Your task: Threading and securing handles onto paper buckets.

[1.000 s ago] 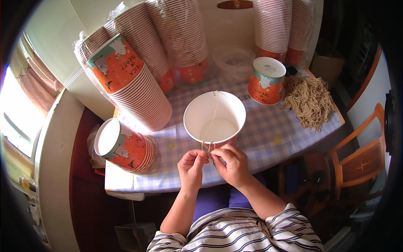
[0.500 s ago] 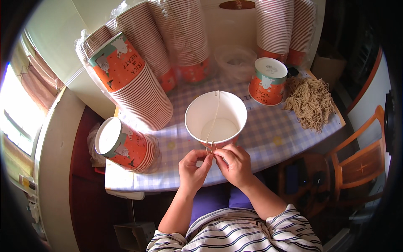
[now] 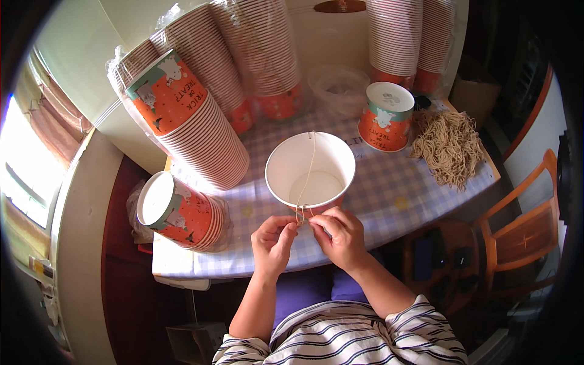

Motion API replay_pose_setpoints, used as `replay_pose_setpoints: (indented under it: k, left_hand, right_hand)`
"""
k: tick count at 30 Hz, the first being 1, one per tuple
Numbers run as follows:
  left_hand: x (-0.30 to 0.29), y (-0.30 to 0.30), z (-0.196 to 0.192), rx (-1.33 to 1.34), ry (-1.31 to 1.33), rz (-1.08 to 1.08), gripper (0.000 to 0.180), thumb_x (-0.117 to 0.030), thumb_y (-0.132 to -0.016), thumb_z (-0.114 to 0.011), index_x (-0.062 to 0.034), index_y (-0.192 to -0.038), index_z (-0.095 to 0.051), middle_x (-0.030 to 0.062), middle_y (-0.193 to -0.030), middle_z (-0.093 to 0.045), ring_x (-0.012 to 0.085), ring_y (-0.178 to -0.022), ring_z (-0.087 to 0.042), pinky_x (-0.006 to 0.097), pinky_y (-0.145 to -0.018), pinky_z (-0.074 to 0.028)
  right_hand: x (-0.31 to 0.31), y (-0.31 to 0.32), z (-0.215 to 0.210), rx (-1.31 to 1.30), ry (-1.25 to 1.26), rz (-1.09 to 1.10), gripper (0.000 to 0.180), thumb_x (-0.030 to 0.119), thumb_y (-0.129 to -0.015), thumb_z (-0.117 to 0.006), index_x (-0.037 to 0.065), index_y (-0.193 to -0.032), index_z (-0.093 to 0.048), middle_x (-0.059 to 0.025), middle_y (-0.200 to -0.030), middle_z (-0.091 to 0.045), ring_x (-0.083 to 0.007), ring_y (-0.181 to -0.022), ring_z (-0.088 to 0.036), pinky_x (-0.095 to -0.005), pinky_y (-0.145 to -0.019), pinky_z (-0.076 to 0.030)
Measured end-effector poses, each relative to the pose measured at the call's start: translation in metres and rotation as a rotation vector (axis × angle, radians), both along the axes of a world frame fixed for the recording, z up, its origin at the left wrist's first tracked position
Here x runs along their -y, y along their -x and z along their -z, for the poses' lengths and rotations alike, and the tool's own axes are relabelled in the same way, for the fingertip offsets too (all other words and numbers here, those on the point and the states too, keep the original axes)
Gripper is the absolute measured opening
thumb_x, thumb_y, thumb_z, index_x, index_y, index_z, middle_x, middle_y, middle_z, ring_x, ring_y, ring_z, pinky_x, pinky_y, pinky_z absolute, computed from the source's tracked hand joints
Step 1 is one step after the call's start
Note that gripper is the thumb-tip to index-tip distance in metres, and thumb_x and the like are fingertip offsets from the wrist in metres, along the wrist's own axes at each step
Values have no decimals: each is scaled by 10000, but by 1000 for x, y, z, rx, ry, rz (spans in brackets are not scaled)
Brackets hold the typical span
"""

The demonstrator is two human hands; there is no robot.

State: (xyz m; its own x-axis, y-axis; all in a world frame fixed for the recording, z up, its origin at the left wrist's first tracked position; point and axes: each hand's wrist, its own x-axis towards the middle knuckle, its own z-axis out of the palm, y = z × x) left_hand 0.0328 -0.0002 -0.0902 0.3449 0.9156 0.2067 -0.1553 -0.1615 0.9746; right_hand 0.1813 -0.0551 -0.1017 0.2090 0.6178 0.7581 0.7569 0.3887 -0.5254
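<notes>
A paper bucket (image 3: 286,173), white inside and orange outside, stands mouth up in front of me. A thin beige string (image 3: 311,164) runs from a hole at its far rim across the mouth to the near rim. There the string is looped just outside the rim, between my hands. My left hand (image 3: 274,240) pinches the string at the left of the loop. With thumb and forefinger closed, my right hand (image 3: 337,237) pinches the string at the right. The fingers hide part of the loop.
A tall leaning stack of orange buckets (image 3: 204,140) and a short stack (image 3: 182,213) are at the left. Plastic-wrapped stacks (image 3: 267,55) line the back. An upside-down bucket (image 3: 386,125) and a heap of beige strings (image 3: 450,149) lie right, on the checked tablecloth (image 3: 249,237). A wooden chair (image 3: 517,225) stands right.
My left hand has moved a little to the left, away from my right hand, and the string loop between them has shifted. The bucket stays in nearly the same place.
</notes>
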Motion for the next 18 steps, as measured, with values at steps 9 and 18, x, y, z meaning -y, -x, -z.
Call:
replay_pose_setpoints:
  k: [9, 18]
  left_hand:
    - [-1, 7, -25, -476, -980, -175, 386, 16, -645, -712, -55, -1021, -665, 70, -814, -573, 192, -632, -538, 272, -543, -445]
    - [-15, 7, -44, -822, -1088, -33, 323, -104, -714, -704, -87, -1033, -652, 43, -759, -528, 216, -655, -561, 341, -609, -441]
  right_hand:
    - [2, -3, -3, -15, 18, -20, 212, 11, -719, -740, 85, -900, -658, -37, -813, -621, -247, -710, -602, -350, -610, -484]
    - [1, -3, -6, 26, -14, 3, 213, 52, -716, -734, 104, -905, -650, -25, -814, -589, -252, -719, -593, -366, -626, -484]
